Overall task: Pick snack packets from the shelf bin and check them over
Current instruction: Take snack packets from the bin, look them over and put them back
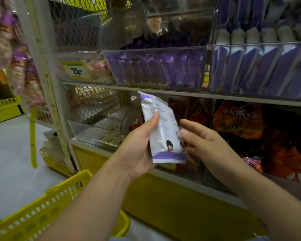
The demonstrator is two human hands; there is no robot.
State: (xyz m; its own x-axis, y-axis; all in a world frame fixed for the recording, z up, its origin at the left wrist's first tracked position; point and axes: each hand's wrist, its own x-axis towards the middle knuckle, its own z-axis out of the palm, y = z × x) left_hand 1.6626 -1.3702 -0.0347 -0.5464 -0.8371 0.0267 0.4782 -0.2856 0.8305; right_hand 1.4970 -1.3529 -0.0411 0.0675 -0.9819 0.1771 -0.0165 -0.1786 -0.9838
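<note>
My left hand point(137, 145) grips a white snack packet point(163, 131) with purple ends, its printed back turned toward me and the packet held upright in front of the lower shelf. My right hand point(203, 141) is beside the packet's right edge, fingers loosely bent, touching or almost touching it. On the shelf above stand clear bins: one point(156, 66) holds dark purple packets, another point(261, 66) at the right holds rows of white and purple packets like the one I hold.
A yellow shopping basket point(47, 206) sits at the lower left by my left forearm. Orange snack bags point(238, 119) fill the lower right shelf. A yellow price tag point(76, 71) hangs on a left bin. Packets hang at the far left point(12, 49). Grey floor lies left.
</note>
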